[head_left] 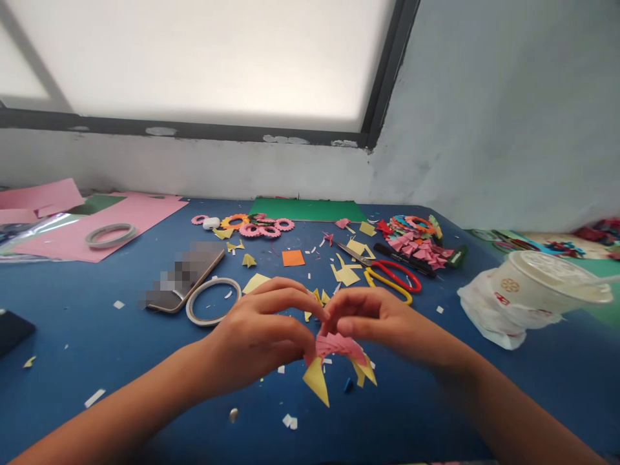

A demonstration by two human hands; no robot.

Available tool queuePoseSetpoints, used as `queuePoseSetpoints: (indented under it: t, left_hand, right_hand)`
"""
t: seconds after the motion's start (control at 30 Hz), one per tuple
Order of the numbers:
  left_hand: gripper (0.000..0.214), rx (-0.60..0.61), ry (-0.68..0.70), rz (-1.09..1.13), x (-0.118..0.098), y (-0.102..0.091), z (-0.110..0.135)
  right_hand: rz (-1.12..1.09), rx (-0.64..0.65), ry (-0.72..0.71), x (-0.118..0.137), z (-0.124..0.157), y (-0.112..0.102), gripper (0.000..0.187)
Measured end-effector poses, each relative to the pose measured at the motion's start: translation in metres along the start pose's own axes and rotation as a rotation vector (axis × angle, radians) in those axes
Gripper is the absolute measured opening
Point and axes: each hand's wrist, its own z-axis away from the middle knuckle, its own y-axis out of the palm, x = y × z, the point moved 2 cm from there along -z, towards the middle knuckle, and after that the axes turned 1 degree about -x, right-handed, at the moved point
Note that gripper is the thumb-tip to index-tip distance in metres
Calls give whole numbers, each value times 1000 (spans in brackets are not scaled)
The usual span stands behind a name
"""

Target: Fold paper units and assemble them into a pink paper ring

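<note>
Between my hands is a curved chain of folded pink paper (341, 345) with yellow folded paper points at both ends. My left hand (276, 326) pinches the chain's left end, next to a large yellow point (317, 382). Fingers of my right hand (372, 320) curl over the top of the pink arc, closed on it. The fingertips of both hands nearly meet above the chain. Beyond them lie yellow paper scraps (346, 274) and an orange paper square (293, 258).
Scissors (392, 278) with red and yellow handles lie beyond my right hand. Tape rolls (191, 310) and a phone (186, 278) are left. A lidded cup (542, 290) in a plastic bag stands right. Folded paper rings (266, 229) and a green sheet (310, 210) lie at the back.
</note>
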Motion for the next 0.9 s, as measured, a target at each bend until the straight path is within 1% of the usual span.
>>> queuePoseSetpoints:
  t: [0.07, 0.13, 0.17, 0.23, 0.27, 0.33, 0.4, 0.47, 0.57, 0.73, 0.9]
  left_hand:
    - [11, 55, -65, 31, 2, 2, 0]
    - [9, 67, -177, 114, 3, 3, 0]
    - [14, 52, -262, 174, 3, 3, -1]
    - [23, 0, -485, 312, 4, 2, -1]
    - [22, -15, -604, 378, 5, 2, -1]
    - [17, -4, -794, 491, 5, 4, 0]
    - [19, 42, -903, 566, 5, 6, 1]
    - [20, 55, -962, 595, 6, 9, 2]
    - [19, 17, -999, 598, 7, 11, 2]
    - [18, -25, -967, 588, 7, 11, 2]
    - [16, -29, -966, 572, 5, 9, 2]
  right_hand:
    - [-72, 49, 65, -3, 2, 8, 14]
    - [-124, 10, 60, -7, 1, 12, 13]
    - [-149, -40, 35, -8, 0, 12, 13]
    - [-182, -170, -36, -8, -1, 9, 13]
    - [-189, -232, -73, -8, -1, 7, 13]
    - [-179, -327, -142, -5, -1, 5, 13]
    - [-160, -378, -195, -3, -1, 6, 12]
    - [-132, -398, -227, -3, -1, 7, 11]
    - [-102, -425, -231, -7, -1, 8, 11]
    - [-74, -451, -209, -13, -3, 8, 21]
    - [-6, -479, -226, -10, -4, 11, 15]
